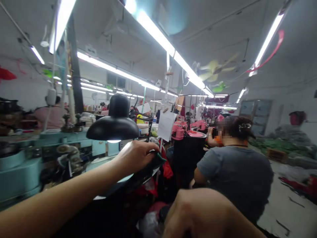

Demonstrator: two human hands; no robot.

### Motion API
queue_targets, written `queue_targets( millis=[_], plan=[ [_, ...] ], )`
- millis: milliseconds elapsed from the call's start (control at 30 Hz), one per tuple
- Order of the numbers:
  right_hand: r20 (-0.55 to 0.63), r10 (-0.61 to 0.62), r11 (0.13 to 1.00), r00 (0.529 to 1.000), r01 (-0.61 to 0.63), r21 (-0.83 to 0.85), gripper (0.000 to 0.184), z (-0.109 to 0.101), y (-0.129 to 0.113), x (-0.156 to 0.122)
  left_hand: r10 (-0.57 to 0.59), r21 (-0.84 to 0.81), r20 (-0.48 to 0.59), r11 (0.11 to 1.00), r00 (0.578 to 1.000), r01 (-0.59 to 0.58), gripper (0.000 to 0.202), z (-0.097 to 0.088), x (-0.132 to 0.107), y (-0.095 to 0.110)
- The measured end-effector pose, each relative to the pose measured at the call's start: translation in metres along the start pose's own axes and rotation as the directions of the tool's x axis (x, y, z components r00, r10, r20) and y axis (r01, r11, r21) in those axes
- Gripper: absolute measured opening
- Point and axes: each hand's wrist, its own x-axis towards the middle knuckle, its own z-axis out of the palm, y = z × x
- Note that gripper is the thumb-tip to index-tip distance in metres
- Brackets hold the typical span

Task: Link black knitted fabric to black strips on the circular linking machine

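Note:
Stretched out under the black lamp [112,124], my left hand [136,155] pinches a piece of dark green cloth [158,161] between thumb and fingers. The cloth's dark part hangs down below that hand. My right hand [198,211] is close at the bottom edge, blurred, with its fingers bent downward and closed. What it grips, if anything, is hidden below the frame. Black material [106,215] fills the area under my left arm.
A co-worker in a grey shirt [235,181] sits close at the right. Light blue sewing machines [22,168] stand at the left, pink ones [179,130] ahead. A white paper [167,125] hangs on a stand. Green material [267,145] is piled far right.

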Motion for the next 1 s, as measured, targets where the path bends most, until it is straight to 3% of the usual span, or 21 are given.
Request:
queue_targets(
  millis=[33,133,200,233,300,333,400,467,533,600,633,667,700,800,867,933,1000],
  plan=[
    [0.020,0.017,1.000,1.000,-0.018,0.012,0.022,0.002,0.000,-0.001,0.043,-0.009,-0.020,0.999,0.999,-0.043,0.026,0.000,-0.001,-0.001],
    [-0.186,0.132,0.990,0.974,-0.138,-0.023,0.022,0.011,0.008,-0.001,0.144,-0.023,-0.048,0.989,0.988,-0.145,0.025,0.001,-0.003,-0.001],
    [-0.233,0.133,0.984,0.963,-0.157,-0.090,0.014,0.024,0.012,0.005,0.149,-0.031,-0.024,0.988,0.989,-0.149,0.024,0.003,0.000,0.006],
    [-0.198,0.111,0.984,0.974,-0.136,-0.117,0.007,0.034,0.013,0.010,0.132,-0.037,-0.003,0.991,0.991,-0.132,0.024,0.005,0.002,0.011],
    [-0.223,0.114,0.986,0.968,-0.138,-0.095,0.021,0.057,0.013,0.023,0.055,-0.075,0.058,0.996,0.997,-0.050,0.024,0.008,0.006,0.022],
    [-0.299,0.142,0.987,0.944,-0.159,-0.032,0.023,0.069,0.013,0.031,-0.001,-0.129,0.106,0.992,0.994,0.015,0.024,0.008,0.008,0.025],
    [-0.483,0.220,0.976,0.847,-0.190,0.111,0.018,0.089,0.014,0.045,-0.084,-0.297,0.234,0.943,0.969,0.153,0.034,0.004,0.005,0.025],
    [-0.603,0.261,0.965,0.754,-0.193,0.177,0.018,0.101,0.020,0.054,-0.106,-0.396,0.347,0.884,0.932,0.248,0.061,-0.007,-0.006,0.012],
    [-0.641,0.256,0.967,0.724,-0.195,0.166,0.019,0.105,0.029,0.055,-0.151,-0.295,0.435,0.907,0.888,0.299,0.079,-0.022,-0.026,-0.010],
    [-0.661,0.227,0.973,0.715,-0.186,0.134,0.021,0.107,0.038,0.052,-0.210,-0.143,0.617,0.918,0.758,0.371,0.072,-0.033,-0.047,-0.032],
    [-0.682,0.191,0.981,0.706,-0.168,0.101,0.022,0.108,0.041,0.050,-0.220,-0.110,0.675,0.914,0.704,0.391,0.058,-0.035,-0.056,-0.041],
    [-0.697,0.133,0.989,0.704,-0.137,0.050,0.026,0.109,0.044,0.047,-0.228,-0.103,0.697,0.906,0.680,0.411,0.046,-0.035,-0.063,-0.047],
    [-0.689,0.056,0.996,0.722,-0.092,-0.015,0.030,0.111,0.045,0.045,-0.228,-0.112,0.701,0.900,0.676,0.421,0.038,-0.032,-0.068,-0.051],
    [-0.520,-0.153,0.976,0.840,0.046,-0.212,0.047,0.115,0.042,0.045,-0.163,-0.213,0.631,0.904,0.759,0.371,0.031,-0.019,-0.071,-0.051],
    [-0.456,-0.186,0.963,0.870,0.068,-0.262,0.058,0.116,0.037,0.048,-0.071,-0.294,0.595,0.908,0.801,0.299,0.026,-0.011,-0.068,-0.048],
    [-0.580,-0.133,0.975,0.804,0.002,-0.220,0.058,0.117,0.032,0.050,-0.029,-0.323,0.595,0.906,0.803,0.272,0.024,-0.008,-0.064,-0.048],
    [-0.728,-0.011,0.990,0.686,-0.096,-0.105,0.053,0.117,0.029,0.048,-0.058,-0.290,0.621,0.910,0.782,0.298,0.024,-0.010,-0.062,-0.052]
  ],
)
